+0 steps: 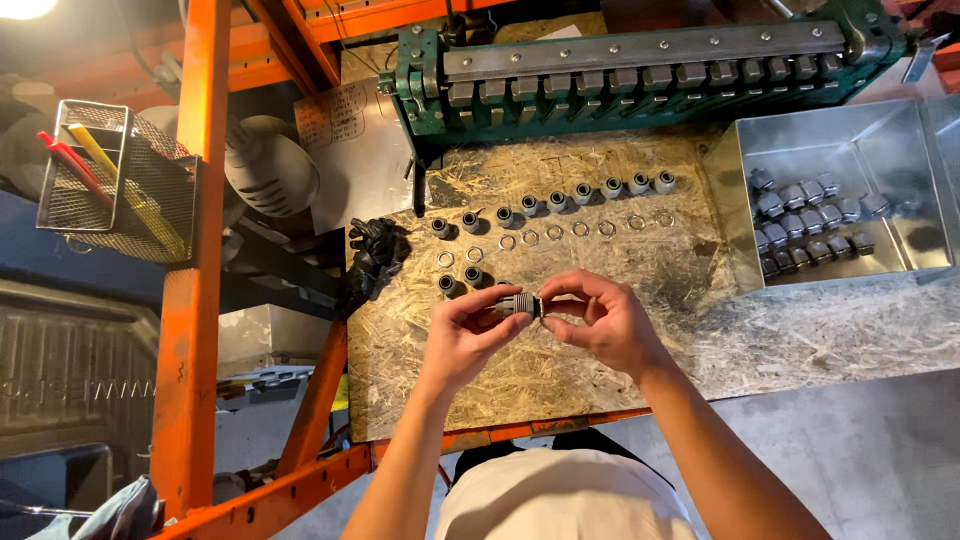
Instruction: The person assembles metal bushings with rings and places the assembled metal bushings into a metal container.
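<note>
Hands are meeting over a chipboard workbench (600,370), seen from above. The left hand (462,335) is curling nearly closed, thumb and fingertips pinching one end of a small grey fitting (518,305). The right hand (600,320) is also nearly closed, its thumb and forefinger gripping the other end of the same fitting, where a dark ring is showing. The fitting is lying sideways between the two hands, held just above the board and not touching it. Both forearms are reaching up from the bottom of the view, angling inward so the wrists are sitting close together.

Beyond the hands, a row of similar small fittings (555,200) is standing on the board, with a row of thin metal rings (555,233) just in front of it. Two more fittings are sitting near the left hand. A black glove (375,255) is lying at the board's left edge. A shiny metal tray (900,150) on the right is holding more grey fittings. A green metal machine (640,65) is standing along the back, and an orange steel frame (195,300) is rising on the left.
</note>
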